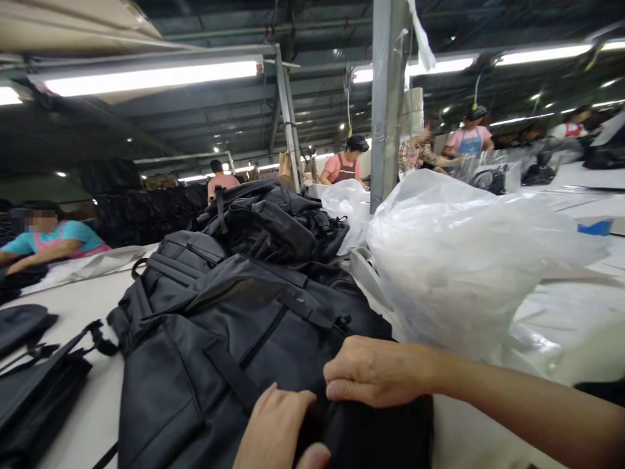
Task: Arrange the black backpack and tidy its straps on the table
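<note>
Black bag (pixel 195 365): lies on the pale table (pixel 92 286), in front of the wearer and filling the lower middle of the view; dark cloth, creased; a flat strap (pixel 234 374) runs across its face, a slanting zip line (pixel 263 335) just beside it.
Right hand (pixel 374 371): at the bag's near right edge; fingers curled in, thumb pressed against them, pinching black cloth; forearm bare, reaching in from the right.
Left hand (pixel 278 426): just left of the right hand, over the near part of the bag; thumb apart from the forefinger, dark gap between; cannot tell whether the other fingers grip cloth.
Dark cloth (pixel 381 433): below the right hand; too dim to tell if it belongs to the same bag.
Bag heap (pixel 273 221): more black bags, beyond the first and against it; straps tangled.
Table, left: black bag piece (pixel 39 404) with strap and buckle (pixel 100 339); a rounded black piece (pixel 22 322) beyond it.
Plastic: large translucent bag (pixel 463 254), bulging, right of the black bags; smaller one (pixel 349 212) behind, near the metal post (pixel 385 98).
Co-workers: person in turquoise top (pixel 83 238), far left; person in dark apron (pixel 339 169), beyond the heap; person in blue apron (pixel 469 140), farther right.
Overhead: lit tubes (pixel 151 77) under a dark roof.
</note>
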`<action>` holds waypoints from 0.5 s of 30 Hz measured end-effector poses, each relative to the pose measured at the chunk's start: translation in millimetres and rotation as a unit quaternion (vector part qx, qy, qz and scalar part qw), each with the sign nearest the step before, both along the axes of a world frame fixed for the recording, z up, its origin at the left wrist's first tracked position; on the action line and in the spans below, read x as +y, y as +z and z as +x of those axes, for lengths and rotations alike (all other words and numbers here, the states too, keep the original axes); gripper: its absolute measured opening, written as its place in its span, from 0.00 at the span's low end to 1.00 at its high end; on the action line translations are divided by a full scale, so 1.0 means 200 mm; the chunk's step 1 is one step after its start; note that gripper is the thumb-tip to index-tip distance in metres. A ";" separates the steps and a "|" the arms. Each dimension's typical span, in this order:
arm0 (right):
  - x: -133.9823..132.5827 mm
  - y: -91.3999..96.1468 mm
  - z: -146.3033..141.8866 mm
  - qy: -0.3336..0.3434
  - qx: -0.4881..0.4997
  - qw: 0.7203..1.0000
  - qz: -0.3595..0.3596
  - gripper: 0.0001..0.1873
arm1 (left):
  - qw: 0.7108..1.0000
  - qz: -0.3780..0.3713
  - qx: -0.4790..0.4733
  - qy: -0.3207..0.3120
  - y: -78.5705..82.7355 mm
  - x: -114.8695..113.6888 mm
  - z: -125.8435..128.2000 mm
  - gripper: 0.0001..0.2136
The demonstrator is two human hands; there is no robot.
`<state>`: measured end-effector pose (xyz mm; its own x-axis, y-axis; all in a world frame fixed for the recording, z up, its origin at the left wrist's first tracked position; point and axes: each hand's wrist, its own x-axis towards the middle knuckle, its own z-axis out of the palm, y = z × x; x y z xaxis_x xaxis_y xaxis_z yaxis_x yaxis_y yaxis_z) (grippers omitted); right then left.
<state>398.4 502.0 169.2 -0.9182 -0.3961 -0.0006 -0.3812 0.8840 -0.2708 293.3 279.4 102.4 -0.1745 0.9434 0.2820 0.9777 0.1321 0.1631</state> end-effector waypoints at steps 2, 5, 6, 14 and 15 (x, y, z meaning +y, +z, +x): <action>-0.01 0.05 0.07 0.029 -0.008 0.999 0.022 0.11 | 0.996 -0.013 -0.084 0.036 0.04 0.01 0.01 0.13; -0.05 0.09 0.18 0.076 -0.006 0.995 0.066 0.05 | 0.980 -0.082 -0.168 0.072 0.11 0.05 0.02 0.16; -0.06 0.09 0.22 0.089 -0.008 0.993 0.079 0.04 | 0.974 -0.107 -0.178 0.085 0.14 0.07 0.03 0.17; -0.06 0.05 0.30 0.092 -0.042 0.992 0.079 0.02 | 0.938 -0.306 -0.061 0.151 0.38 0.38 0.13 0.24; -0.06 0.04 0.31 0.091 -0.047 0.992 0.073 0.03 | 0.929 -0.326 -0.034 0.171 0.36 0.41 0.16 0.30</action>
